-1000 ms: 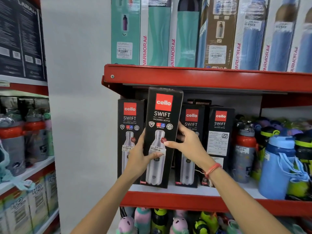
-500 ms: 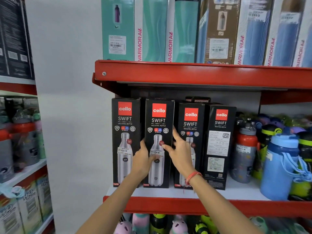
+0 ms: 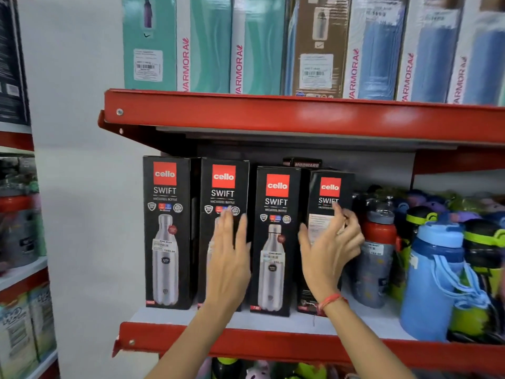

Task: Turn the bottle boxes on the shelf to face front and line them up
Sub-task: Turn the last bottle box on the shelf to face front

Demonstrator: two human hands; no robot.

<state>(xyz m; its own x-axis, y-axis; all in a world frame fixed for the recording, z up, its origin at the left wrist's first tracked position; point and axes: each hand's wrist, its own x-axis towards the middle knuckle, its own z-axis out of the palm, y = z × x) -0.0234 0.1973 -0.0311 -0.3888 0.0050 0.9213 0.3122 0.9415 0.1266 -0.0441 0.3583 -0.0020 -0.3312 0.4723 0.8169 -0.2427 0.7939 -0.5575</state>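
Note:
Four black "cello SWIFT" bottle boxes stand in a row on the middle shelf (image 3: pixel 273 348). The first box (image 3: pixel 166 231), second box (image 3: pixel 224 184) and third box (image 3: pixel 276 242) show their bottle picture to the front. The fourth box (image 3: pixel 329 187) shows a panel with a text label instead. My left hand (image 3: pixel 229 263) is flat with fingers spread in front of the second box and holds nothing. My right hand (image 3: pixel 328 250) wraps the fourth box, thumb on its left edge and fingers curled round its right edge. The lower part of that box is hidden by the hand.
Loose bottles crowd the shelf right of the boxes: a grey red-capped bottle (image 3: pixel 379 258) touching distance from the fourth box, and a blue bottle (image 3: pixel 434 283). Another dark box (image 3: pixel 303 163) stands behind the row. Tall boxes fill the upper shelf (image 3: pixel 273 119). A white wall (image 3: pixel 82 214) lies to the left.
The second box went from lifted and tilted to standing in the row. My left hand let go of it and opened. My right hand moved right to the fourth box.

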